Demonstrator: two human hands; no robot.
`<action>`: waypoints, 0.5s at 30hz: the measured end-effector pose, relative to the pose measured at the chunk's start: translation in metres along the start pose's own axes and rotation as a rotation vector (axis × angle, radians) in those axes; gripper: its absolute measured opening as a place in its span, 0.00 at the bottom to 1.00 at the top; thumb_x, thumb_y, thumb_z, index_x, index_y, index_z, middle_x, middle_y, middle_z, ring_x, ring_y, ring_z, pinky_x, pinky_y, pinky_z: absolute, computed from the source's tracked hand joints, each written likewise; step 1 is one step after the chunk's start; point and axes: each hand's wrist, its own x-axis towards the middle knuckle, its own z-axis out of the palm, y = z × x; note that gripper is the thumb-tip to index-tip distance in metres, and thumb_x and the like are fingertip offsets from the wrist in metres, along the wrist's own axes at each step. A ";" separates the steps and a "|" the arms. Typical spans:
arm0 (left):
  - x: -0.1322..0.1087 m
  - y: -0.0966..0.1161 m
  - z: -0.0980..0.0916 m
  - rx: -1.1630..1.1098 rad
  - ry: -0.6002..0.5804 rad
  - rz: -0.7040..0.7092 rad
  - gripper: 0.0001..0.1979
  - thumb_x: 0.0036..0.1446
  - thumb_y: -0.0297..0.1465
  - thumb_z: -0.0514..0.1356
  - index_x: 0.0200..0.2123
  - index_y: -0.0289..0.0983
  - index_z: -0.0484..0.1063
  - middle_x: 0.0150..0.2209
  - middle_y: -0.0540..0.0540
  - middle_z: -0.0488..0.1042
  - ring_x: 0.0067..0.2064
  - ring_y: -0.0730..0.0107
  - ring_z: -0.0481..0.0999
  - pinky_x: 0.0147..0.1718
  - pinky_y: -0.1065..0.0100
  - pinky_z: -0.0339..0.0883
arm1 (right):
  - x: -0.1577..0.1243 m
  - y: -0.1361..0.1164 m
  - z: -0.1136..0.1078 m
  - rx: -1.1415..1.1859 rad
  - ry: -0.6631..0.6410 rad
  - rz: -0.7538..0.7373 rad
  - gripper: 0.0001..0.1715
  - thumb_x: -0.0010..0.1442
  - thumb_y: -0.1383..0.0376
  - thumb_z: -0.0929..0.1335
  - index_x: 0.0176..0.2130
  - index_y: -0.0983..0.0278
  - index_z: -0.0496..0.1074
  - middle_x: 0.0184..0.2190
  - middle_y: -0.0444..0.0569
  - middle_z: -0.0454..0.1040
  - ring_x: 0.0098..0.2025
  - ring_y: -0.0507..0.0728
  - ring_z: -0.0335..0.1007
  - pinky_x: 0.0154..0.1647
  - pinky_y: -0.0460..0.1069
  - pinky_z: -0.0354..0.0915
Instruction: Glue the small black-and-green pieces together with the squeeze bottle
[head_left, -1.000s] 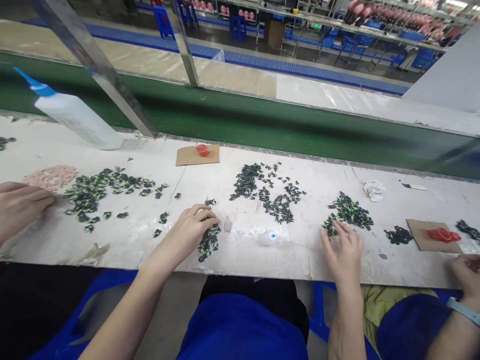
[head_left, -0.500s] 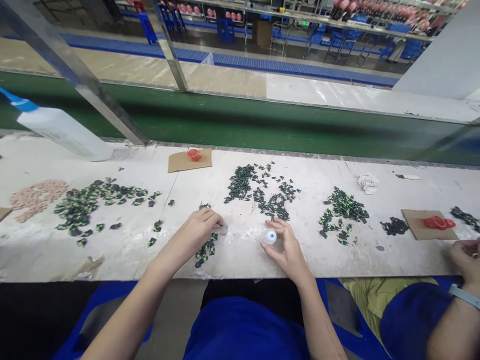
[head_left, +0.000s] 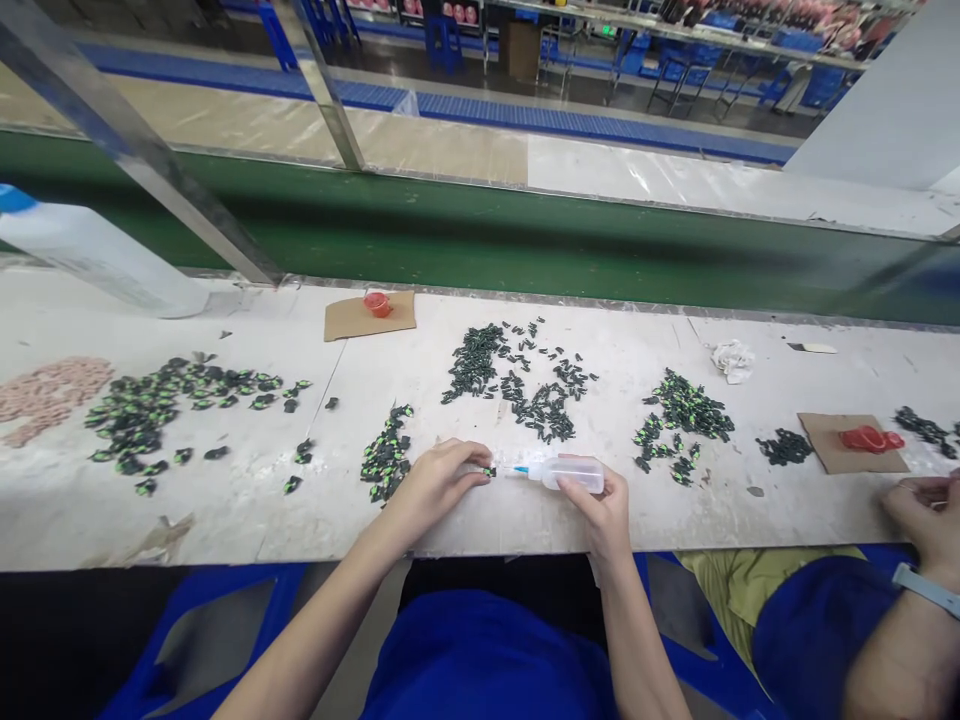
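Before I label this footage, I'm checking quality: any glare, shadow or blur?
Head view: glare streaks the glossy white panel beyond the long green belt; a dark shadow runs along it; the tiny black-and-green piece near the translucent blue-tipped plastic bottle looks soft.

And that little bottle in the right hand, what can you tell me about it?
The bottle is small, with a cloudy whitish body that looks like plastic and a narrow blue tip. It lies nearly level on its side, gripped around the body by the right hand. The tip points towards the dark-and-green piece in the left hand. I cannot tell what is inside, or whether it touches the table.
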 end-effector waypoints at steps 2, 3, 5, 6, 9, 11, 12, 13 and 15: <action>-0.003 0.000 0.002 -0.020 0.037 -0.010 0.05 0.59 0.29 0.59 0.40 0.40 0.71 0.37 0.47 0.81 0.39 0.64 0.80 0.40 0.64 0.72 | -0.001 0.000 0.009 0.006 0.036 0.022 0.13 0.45 0.58 0.75 0.30 0.64 0.78 0.27 0.49 0.80 0.29 0.58 0.75 0.31 0.51 0.71; -0.004 -0.001 0.004 -0.023 0.050 -0.008 0.05 0.59 0.29 0.59 0.39 0.40 0.72 0.37 0.47 0.81 0.39 0.64 0.81 0.40 0.64 0.72 | -0.001 -0.001 0.014 0.002 0.057 0.028 0.13 0.46 0.58 0.74 0.28 0.65 0.78 0.26 0.49 0.80 0.28 0.58 0.75 0.31 0.51 0.70; -0.006 -0.001 0.006 -0.012 0.069 0.006 0.04 0.59 0.29 0.60 0.39 0.40 0.72 0.36 0.47 0.82 0.38 0.64 0.81 0.40 0.64 0.72 | -0.002 -0.002 0.021 -0.019 0.087 0.039 0.13 0.47 0.57 0.73 0.25 0.65 0.76 0.23 0.48 0.79 0.25 0.56 0.73 0.28 0.50 0.69; -0.007 -0.001 0.007 0.001 0.077 0.016 0.05 0.59 0.29 0.60 0.39 0.40 0.72 0.36 0.47 0.82 0.38 0.63 0.81 0.41 0.63 0.72 | -0.002 -0.002 0.023 -0.032 0.098 0.043 0.13 0.47 0.57 0.73 0.24 0.65 0.76 0.22 0.47 0.78 0.24 0.55 0.71 0.27 0.49 0.68; -0.008 -0.003 0.009 0.061 0.109 0.040 0.05 0.60 0.30 0.60 0.40 0.40 0.73 0.36 0.47 0.83 0.38 0.62 0.82 0.41 0.61 0.71 | -0.003 -0.003 0.028 -0.079 0.103 0.043 0.14 0.48 0.56 0.72 0.24 0.65 0.75 0.20 0.47 0.76 0.22 0.54 0.69 0.24 0.48 0.66; -0.009 -0.004 0.010 0.096 0.129 0.044 0.05 0.60 0.31 0.60 0.40 0.41 0.73 0.35 0.47 0.83 0.38 0.61 0.82 0.39 0.61 0.72 | -0.003 -0.003 0.030 -0.103 0.095 0.038 0.14 0.48 0.56 0.72 0.24 0.65 0.75 0.21 0.47 0.76 0.24 0.55 0.69 0.25 0.48 0.66; -0.009 -0.004 0.010 0.107 0.134 0.045 0.05 0.60 0.31 0.60 0.40 0.41 0.74 0.35 0.47 0.83 0.37 0.61 0.82 0.38 0.62 0.72 | -0.003 -0.003 0.031 -0.110 0.095 0.037 0.15 0.48 0.55 0.72 0.24 0.65 0.75 0.21 0.48 0.76 0.24 0.55 0.70 0.25 0.48 0.66; -0.009 -0.005 0.011 0.115 0.139 0.046 0.05 0.60 0.31 0.60 0.40 0.41 0.74 0.35 0.47 0.83 0.37 0.61 0.82 0.38 0.62 0.72 | -0.003 -0.003 0.031 -0.117 0.096 0.039 0.15 0.49 0.55 0.72 0.24 0.65 0.75 0.21 0.48 0.77 0.24 0.56 0.70 0.25 0.48 0.66; -0.009 -0.005 0.011 0.129 0.147 0.054 0.06 0.60 0.32 0.59 0.41 0.40 0.74 0.34 0.47 0.83 0.36 0.61 0.81 0.38 0.62 0.72 | -0.003 -0.003 0.032 -0.127 0.103 0.044 0.15 0.50 0.55 0.71 0.24 0.65 0.75 0.21 0.48 0.77 0.25 0.56 0.70 0.26 0.49 0.66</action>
